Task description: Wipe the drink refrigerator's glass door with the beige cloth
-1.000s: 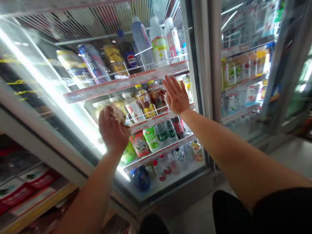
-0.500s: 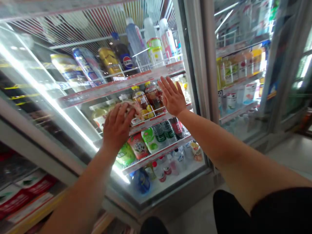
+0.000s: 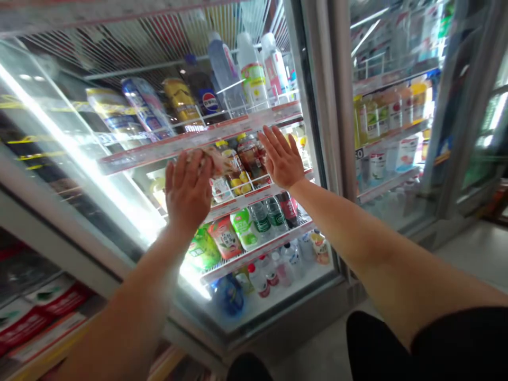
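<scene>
Gripped under the bent fingers of the nearer left hand [image 3: 188, 191], the crumpled pale cloth [image 3: 218, 160] juts rightward along the metal-framed glass fridge door [image 3: 282, 313] towards the right hand [image 3: 283, 160], whose fingers lie flat.

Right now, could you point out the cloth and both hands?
Cloth [image 3: 217, 161], head view: its crumpled, uncovered part.
Left hand [image 3: 188, 191], head view: the back of it.
Right hand [image 3: 283, 162], head view: the back of it.

Holds the left hand [image 3: 188, 193] left of centre, loosely bent, and the right hand [image 3: 281, 159] flat, up and right of centre. Slants both forearms [image 3: 369, 238] inward from the lower corners.
</scene>
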The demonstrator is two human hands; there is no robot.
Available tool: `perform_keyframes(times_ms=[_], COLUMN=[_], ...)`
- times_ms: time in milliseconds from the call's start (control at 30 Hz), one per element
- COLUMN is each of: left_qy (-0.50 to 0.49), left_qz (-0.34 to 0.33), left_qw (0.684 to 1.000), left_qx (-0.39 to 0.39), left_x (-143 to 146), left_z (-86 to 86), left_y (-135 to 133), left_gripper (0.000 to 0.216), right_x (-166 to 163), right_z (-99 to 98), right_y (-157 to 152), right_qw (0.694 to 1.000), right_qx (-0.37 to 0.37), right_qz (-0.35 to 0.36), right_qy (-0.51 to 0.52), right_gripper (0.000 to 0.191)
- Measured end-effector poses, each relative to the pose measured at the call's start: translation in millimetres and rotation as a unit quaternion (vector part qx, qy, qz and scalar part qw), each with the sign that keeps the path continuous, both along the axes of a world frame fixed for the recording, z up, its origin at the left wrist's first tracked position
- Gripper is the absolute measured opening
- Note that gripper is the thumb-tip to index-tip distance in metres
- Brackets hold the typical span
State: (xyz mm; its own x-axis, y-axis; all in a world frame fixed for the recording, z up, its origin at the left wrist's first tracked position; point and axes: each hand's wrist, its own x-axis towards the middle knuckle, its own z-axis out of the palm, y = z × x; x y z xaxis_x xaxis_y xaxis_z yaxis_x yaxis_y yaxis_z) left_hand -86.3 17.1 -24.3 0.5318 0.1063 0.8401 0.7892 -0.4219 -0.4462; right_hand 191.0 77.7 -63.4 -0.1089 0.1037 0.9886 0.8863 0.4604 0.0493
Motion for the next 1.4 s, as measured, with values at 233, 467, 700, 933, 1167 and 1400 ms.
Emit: perform_keyframes(times_ms=[233,467,700,933,1167,1400], left_qy=[0.048,-0.029,0.097,-0.074,0.081,-0.061], left_qz=[-0.006,0.007,0.023,0.004,0.022,0.028], left_qw=[0.999,0.999,0.995,0.997,0.996,0.996], left_qx=[0.015,0.020,-0.026,0.002,-0.009,0.055], left_x=[-5.0,-14.3,0.8,-6.8,3.5,15.5], left_z=[-1.5,25.6,0.5,33.6,27.1,60.2], left_y=[-2.1,-3.1,-2.5,-4.0,0.9,9.6], left_gripper=[0.049,0.050,0.045,0.049,0.041,0.046], right_x=[-0.6,0.1,-0.3,-0.8,0.1,-0.1], right_z=[1.4,3.4,3.4,3.5,3.8,3.6], right_y=[-4.3,-10.6,-8.7,-11.3,-10.5,-9.6], right_qw=[1.000,0.998,0.999,0.998,0.998,0.999], right_qx=[-0.022,-0.046,-0.044,-0.041,-0.054,-0.049], right_qz=[-0.019,-0.043,-0.031,-0.037,-0.019,-0.022], right_qy=[-0.003,-0.005,0.000,0.002,0.000,0.003], right_gripper=[0.071,0.065,0.066,0.064,0.069,0.066])
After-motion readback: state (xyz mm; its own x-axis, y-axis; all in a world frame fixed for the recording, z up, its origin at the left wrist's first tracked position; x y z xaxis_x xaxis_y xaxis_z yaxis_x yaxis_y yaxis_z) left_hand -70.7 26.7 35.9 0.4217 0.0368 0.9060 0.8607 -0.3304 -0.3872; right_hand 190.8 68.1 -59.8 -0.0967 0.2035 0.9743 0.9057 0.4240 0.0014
